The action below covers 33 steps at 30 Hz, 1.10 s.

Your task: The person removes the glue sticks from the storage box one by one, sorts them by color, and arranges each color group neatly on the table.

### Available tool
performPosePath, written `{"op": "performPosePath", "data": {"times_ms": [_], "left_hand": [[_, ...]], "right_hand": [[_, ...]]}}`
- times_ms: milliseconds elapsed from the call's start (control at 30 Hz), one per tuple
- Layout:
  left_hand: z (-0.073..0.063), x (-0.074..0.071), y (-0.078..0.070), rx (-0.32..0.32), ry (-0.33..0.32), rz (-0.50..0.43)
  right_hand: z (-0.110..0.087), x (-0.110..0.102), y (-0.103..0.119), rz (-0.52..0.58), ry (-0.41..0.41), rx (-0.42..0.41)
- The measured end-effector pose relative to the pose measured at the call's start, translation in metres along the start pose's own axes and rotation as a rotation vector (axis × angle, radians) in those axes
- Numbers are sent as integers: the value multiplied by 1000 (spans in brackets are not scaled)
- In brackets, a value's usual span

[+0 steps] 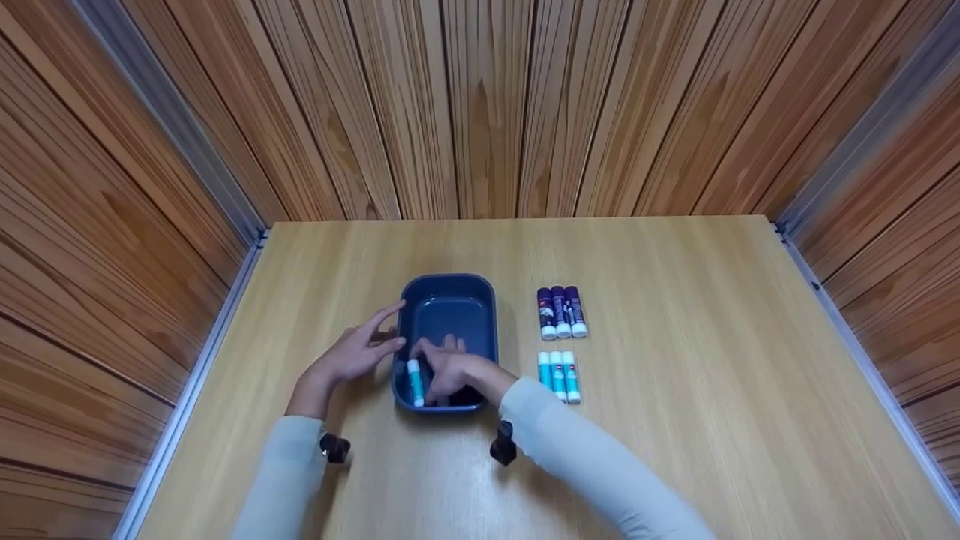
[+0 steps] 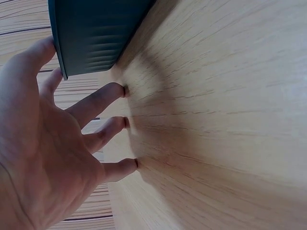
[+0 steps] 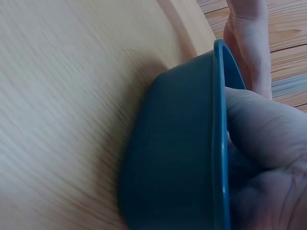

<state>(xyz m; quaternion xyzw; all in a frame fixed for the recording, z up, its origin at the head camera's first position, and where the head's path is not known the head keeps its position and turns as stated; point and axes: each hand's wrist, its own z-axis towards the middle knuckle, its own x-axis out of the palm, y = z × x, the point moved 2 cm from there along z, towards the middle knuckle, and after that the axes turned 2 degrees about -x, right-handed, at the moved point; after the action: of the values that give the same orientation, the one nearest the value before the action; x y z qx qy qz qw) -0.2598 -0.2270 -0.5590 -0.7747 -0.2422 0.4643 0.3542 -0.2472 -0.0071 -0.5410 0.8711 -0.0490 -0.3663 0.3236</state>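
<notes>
A dark blue rectangular bin (image 1: pixel 454 283) stands on the table, and in it a teal glue stick with a white cap (image 1: pixel 415 384) lies along the left wall. My right hand (image 1: pixel 450 371) reaches down into the bin just right of this stick, its index finger near the cap. Its grip is hidden; in the right wrist view the bin wall (image 3: pixel 177 139) covers the fingertips of the hand (image 3: pixel 268 148). At the bin's left side my left hand (image 1: pixel 356 352) touches the rim with thumb and index finger. Its other fingers (image 2: pixel 103 100) are spread, tips on the table.
Right of the bin, three purple glue sticks (image 1: pixel 559 311) lie side by side. Nearer to me lies a row of three teal glue sticks (image 1: pixel 558 376). Wood-panelled walls (image 1: pixel 480 112) stand behind the table (image 1: pixel 675 337) and at both sides.
</notes>
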Motion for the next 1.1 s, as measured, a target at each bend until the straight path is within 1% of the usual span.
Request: {"op": "performPosePath", "data": {"times_ms": [100, 267, 333, 433, 567, 800, 933, 1100], "left_hand": [[-1, 0, 0, 12, -3, 3], [-1, 0, 0, 29, -1, 13], [-1, 1, 0, 27, 4, 11], [-1, 1, -1, 17, 4, 5], [-2, 0, -2, 1, 2, -7], [-2, -1, -1, 8, 5, -7], [-3, -1, 1, 11, 11, -4], [-2, -1, 1, 4, 5, 1]], "right_hand": [[6, 5, -1, -44, -20, 11], [27, 14, -7, -121, -57, 49], [34, 17, -9, -123, -62, 62], [37, 18, -10, -125, -63, 66], [30, 16, -8, -122, -58, 43], [0, 3, 2, -90, -22, -46], [-8, -1, 1, -80, -9, -66], [-13, -7, 0, -67, -10, -94]]}}
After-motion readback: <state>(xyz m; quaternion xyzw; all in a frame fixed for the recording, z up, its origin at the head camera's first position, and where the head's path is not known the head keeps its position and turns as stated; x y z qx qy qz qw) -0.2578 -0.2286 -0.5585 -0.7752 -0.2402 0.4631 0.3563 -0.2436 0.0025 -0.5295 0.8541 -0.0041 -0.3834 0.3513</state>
